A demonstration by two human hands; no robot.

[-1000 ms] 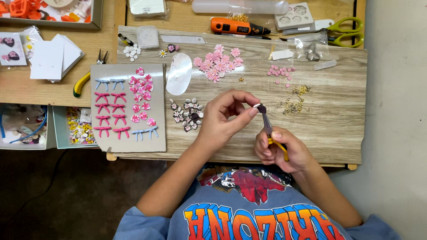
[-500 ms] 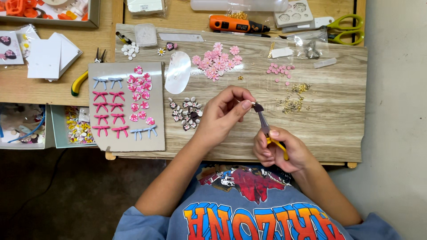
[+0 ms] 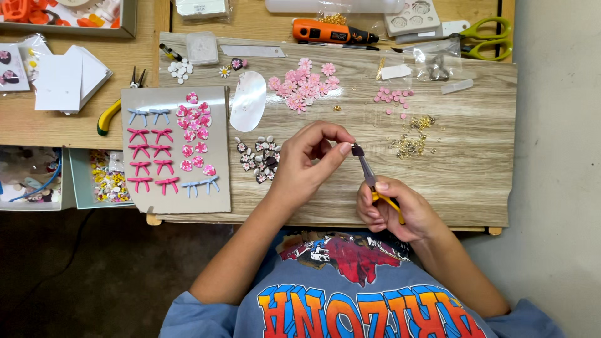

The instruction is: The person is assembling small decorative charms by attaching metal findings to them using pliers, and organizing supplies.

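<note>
My right hand (image 3: 393,209) grips yellow-handled pliers (image 3: 370,177) whose tip points up and left to a small dark flower charm (image 3: 357,150). My left hand (image 3: 308,164) pinches that same charm between thumb and forefinger, just above the wooden board (image 3: 476,169). A pile of small dark-and-white flower pieces (image 3: 260,159) lies just left of my left hand.
A grey card (image 3: 175,150) carries pink and blue bows and pink flowers. Pink flower pieces (image 3: 303,81), smaller pink beads (image 3: 393,95) and gold findings (image 3: 413,141) lie on the board. An orange tool (image 3: 328,31), green scissors (image 3: 485,39), second pliers (image 3: 116,106) and white cards (image 3: 66,78) sit around.
Both hands have stayed in place over the board. My left fingers have shifted slightly on the charm at the pliers' tip.
</note>
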